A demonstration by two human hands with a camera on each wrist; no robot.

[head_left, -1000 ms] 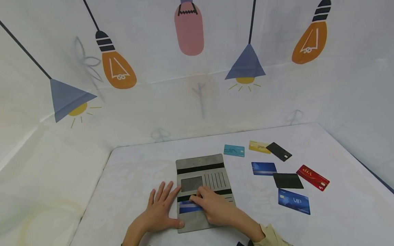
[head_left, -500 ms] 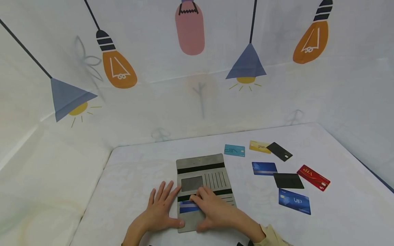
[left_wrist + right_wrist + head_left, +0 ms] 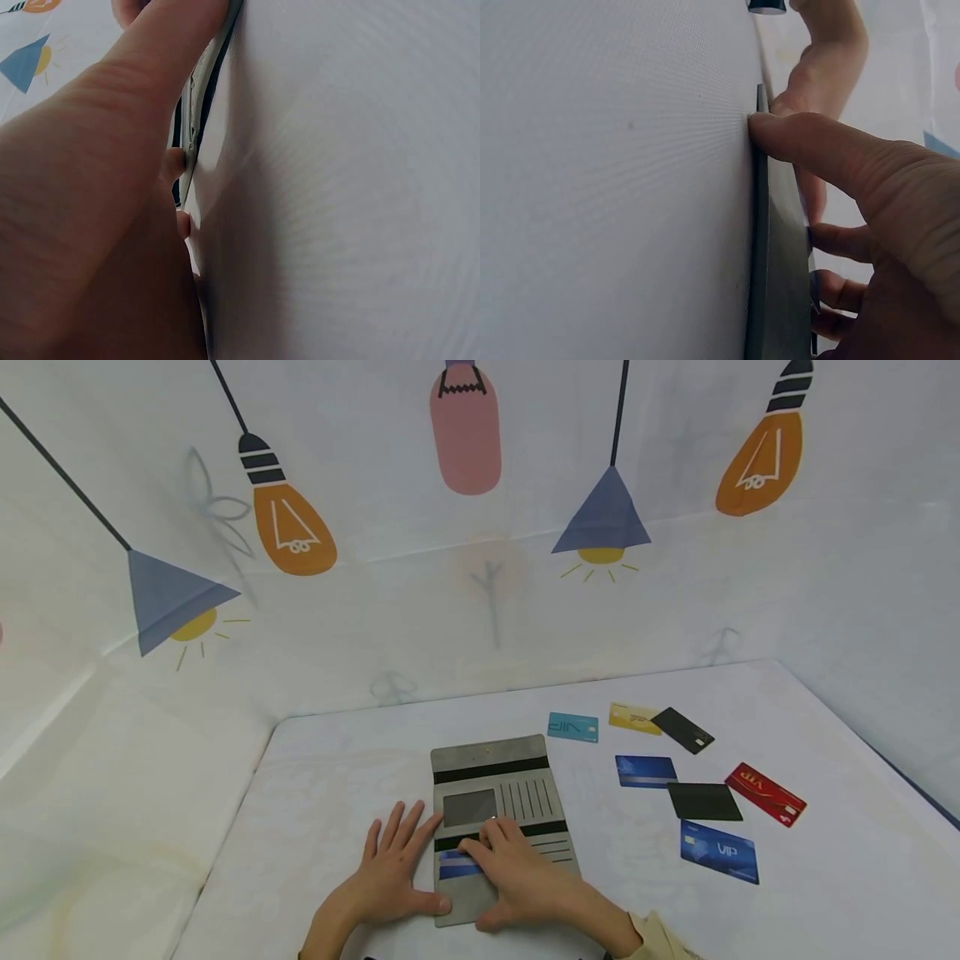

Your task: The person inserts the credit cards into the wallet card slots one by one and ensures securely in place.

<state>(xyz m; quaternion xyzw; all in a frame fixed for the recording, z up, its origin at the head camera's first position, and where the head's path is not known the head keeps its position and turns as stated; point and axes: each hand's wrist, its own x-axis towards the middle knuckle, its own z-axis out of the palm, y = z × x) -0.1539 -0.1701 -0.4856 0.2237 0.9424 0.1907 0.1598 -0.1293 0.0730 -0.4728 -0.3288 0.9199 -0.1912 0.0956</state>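
A grey wallet point(image 3: 495, 777) lies open and flat on the white table point(image 3: 337, 777). A blue card point(image 3: 456, 864) sticks out of a slot in its lower half. My left hand point(image 3: 390, 860) lies flat beside the wallet's left edge with straight fingers, its thumb on the lower left corner. My right hand point(image 3: 502, 860) rests on the wallet's lower half, fingertips pressing on the blue card, thumb at the near edge. In the right wrist view the right hand's thumb point(image 3: 810, 146) touches the edge of the wallet point(image 3: 776, 247). The left wrist view shows the left hand's thumb point(image 3: 150, 90) along the wallet's edge point(image 3: 196, 112).
Loose cards lie to the right of the wallet: a teal one point(image 3: 572, 727), a yellow one point(image 3: 633, 718), two black ones point(image 3: 682, 730) point(image 3: 703, 801), a blue one point(image 3: 645, 770), a red one point(image 3: 765, 793) and a blue VIP card point(image 3: 720, 851). Printed backdrop walls enclose the table.
The right hand's thumb has swung out to the wallet's near edge. Slightly less of the blue card shows. The left hand has stayed put.
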